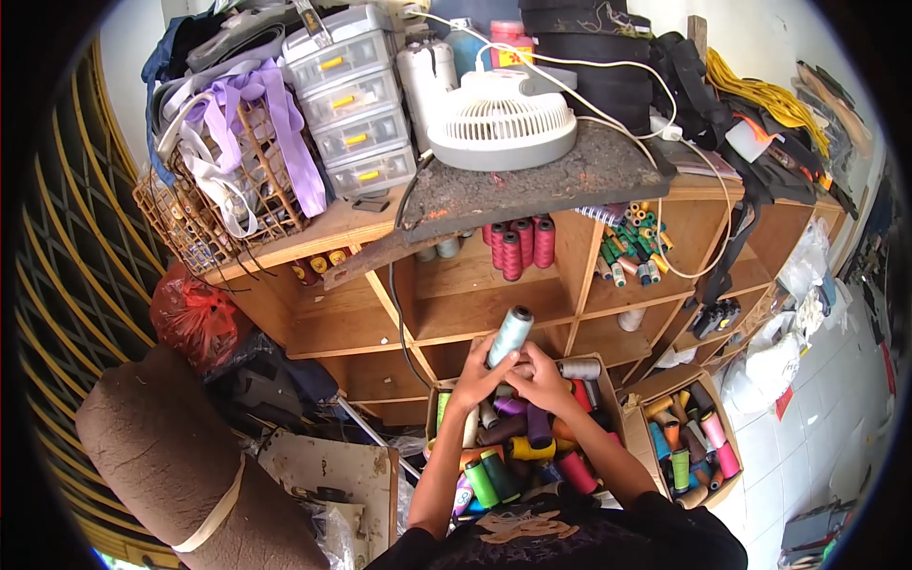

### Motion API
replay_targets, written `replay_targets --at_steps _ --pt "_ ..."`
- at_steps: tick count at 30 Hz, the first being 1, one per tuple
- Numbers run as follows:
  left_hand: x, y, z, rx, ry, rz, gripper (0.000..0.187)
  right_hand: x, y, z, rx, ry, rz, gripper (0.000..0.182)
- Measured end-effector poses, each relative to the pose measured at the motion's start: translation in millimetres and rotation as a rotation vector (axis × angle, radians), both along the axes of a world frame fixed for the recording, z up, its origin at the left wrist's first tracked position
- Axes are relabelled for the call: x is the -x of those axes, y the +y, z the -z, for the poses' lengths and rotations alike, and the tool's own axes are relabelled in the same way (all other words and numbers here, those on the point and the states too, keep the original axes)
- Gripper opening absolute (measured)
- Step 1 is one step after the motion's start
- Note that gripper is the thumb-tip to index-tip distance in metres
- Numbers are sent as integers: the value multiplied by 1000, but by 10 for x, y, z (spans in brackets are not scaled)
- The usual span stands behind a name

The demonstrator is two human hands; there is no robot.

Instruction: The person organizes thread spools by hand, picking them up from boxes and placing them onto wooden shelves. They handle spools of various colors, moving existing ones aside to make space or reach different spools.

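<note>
A pale blue spool of thread (511,334) is held tilted in front of the shelf, its dark-tipped end pointing up. My left hand (478,375) wraps around its lower part. My right hand (541,382) closes on its lower end from the other side, where the fingers partly hide the spool. Below both hands, a cardboard box (608,404) holds many loose thread spools, among them a purple spool (539,426), a bright green spool (482,484) and a magenta spool (577,472).
Another box (734,439) of mixed spools stands at the right. The wooden shelf (494,318) holds red spools (524,245) and small multicoloured spools (632,249). On top are a white fan (502,123), its cable and clear drawers (353,133). A large brown roll (176,446) leans at left.
</note>
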State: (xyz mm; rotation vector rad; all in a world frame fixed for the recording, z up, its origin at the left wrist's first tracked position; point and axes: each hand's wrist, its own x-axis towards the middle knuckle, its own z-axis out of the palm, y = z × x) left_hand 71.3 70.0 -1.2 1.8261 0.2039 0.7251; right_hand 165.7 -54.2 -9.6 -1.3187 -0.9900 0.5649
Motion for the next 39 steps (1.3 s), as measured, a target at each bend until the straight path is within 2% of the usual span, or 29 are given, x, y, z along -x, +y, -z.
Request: replay_targets --at_steps 2,3,4,6,8,12,13,16,17,20,22,24,28,29,30,39 --pt "-32 116 -101 -13 91 -124 49 -143 249 31 10 -143 75 40" --pt "-119 242 19 -185 23 -217 50 -196 377 43 21 -230 143 39" --pt "-141 268 -42 -199 25 -292 47 -249 511 77 33 -316 211 39" --pt "-298 502 67 -126 13 -277 46 -360 802 204 18 -410 301 38" --pt "-414 689 66 -209 67 -324 44 -447 1058 262 1 -557 402 39" --pt "-655 1094 217 -283 61 -361 41 -614 1479 228 31 -470 405 44" --pt "-651 1117 150 -315 52 -371 37 -652 1593 220 -28 -426 393 43" --pt "-558 1153 211 -475 91 -669 39 -689 1878 237 77 -453 477 51" --pt "-532 1151 235 -486 80 -681 38 -723 2023 268 69 -512 538 53" --pt "-523 1112 222 -534 47 -707 39 -778 2253 195 264 -506 637 46" --pt "-561 1062 207 -656 191 -739 40 -859 2442 193 339 -531 700 46" --pt "-590 1075 225 -669 251 -755 42 -921 2586 234 418 -539 751 46" --pt "-594 1073 233 -730 287 -765 40 -1148 2926 561 400 -688 742 59" --pt "-593 1065 221 -728 291 -758 40 -1155 2940 570 442 -641 705 61" --pt "-593 1058 205 -728 294 -751 39 -1159 2990 577 389 -688 764 52" --pt "-603 1045 198 -751 345 -754 37 -1228 3195 670 419 -609 855 32"
